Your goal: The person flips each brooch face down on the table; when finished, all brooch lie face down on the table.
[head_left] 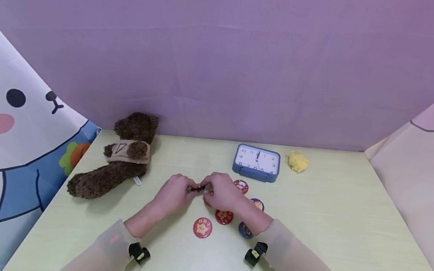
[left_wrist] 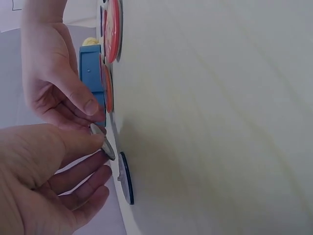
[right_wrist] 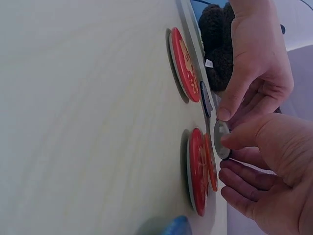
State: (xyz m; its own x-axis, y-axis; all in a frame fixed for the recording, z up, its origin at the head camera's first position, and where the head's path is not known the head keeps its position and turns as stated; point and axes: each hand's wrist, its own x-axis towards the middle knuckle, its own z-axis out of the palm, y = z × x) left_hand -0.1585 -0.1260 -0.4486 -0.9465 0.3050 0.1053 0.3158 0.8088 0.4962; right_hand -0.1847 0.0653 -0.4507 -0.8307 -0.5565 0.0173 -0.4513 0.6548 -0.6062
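Note:
Above the middle of the table, my left hand (head_left: 173, 194) and right hand (head_left: 223, 191) meet at a small round badge (right_wrist: 221, 139). Both hands pinch it between thumb and fingers, its grey back showing in the right wrist view. Just below the left fingers, a dark-rimmed badge (left_wrist: 126, 178) lies back side up on the table. A red star badge (head_left: 202, 227) lies in front of the hands, with another red badge (head_left: 223, 217) to its right. An orange-red badge (right_wrist: 211, 164) is mostly hidden under the right hand in the head view.
Around the right forearm lie a blue badge (head_left: 245, 230), a purple-blue one (head_left: 257, 204) and a red-and-white one (head_left: 241, 186). Farther back stand a blue clock (head_left: 256, 162) and a yellow ball of yarn (head_left: 298, 161). A brown plush toy (head_left: 127, 161) is at left.

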